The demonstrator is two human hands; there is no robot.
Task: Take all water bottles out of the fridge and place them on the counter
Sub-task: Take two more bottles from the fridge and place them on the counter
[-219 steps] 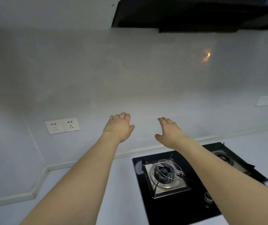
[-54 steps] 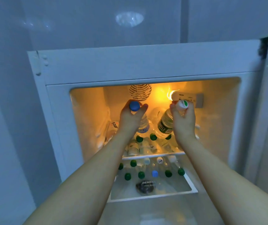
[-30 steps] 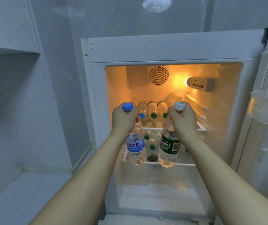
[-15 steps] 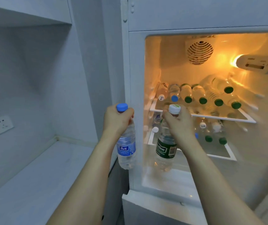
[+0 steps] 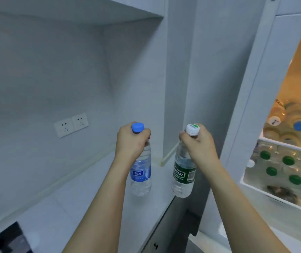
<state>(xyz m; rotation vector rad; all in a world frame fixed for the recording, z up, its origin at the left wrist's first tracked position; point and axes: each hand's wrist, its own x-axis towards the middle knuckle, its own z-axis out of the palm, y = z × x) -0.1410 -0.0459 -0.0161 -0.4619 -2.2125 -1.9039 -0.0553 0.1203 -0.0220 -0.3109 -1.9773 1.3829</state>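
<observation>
Where counter (image 5: 84, 201) ends, open fridge (image 5: 255, 88).

The white tabletop (image 5: 84, 203) has a black stove (image 5: 3, 240) at its near left corner. In the fridge, the shelf (image 5: 290, 146) holds bottles (image 5: 292, 115) lying down.

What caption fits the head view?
Left hand and right hand carry two water bottles toward the counter.
</observation>
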